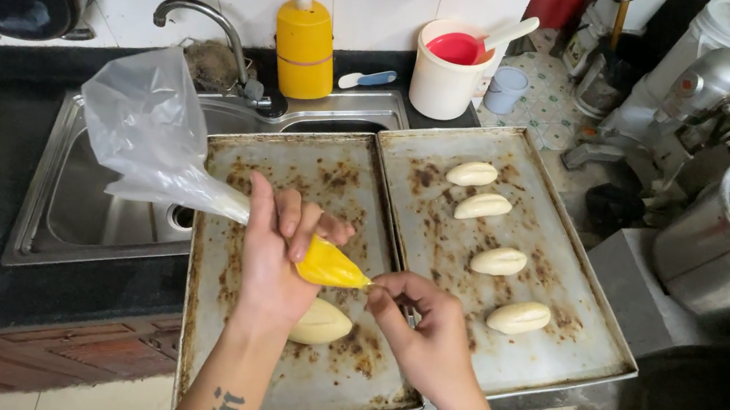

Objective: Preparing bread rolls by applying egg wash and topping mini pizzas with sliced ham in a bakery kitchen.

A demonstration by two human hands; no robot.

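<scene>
While my left hand (274, 264) squeezes the yellow piping bag (329, 266), my right hand (418, 330) pinches its tip; four rolls (500, 260) wait on the right tray (599, 351), one roll (322, 324) lies below.

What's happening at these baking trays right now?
A person stands over two worn baking trays beside a sink. The left hand grips a clear piping bag filled with yellow cream, and the right hand pinches its tip. One pale bun lies on the left tray, partly behind the left hand. Four more buns sit in a row on the right tray. Whether any are filled can't be told.
</scene>
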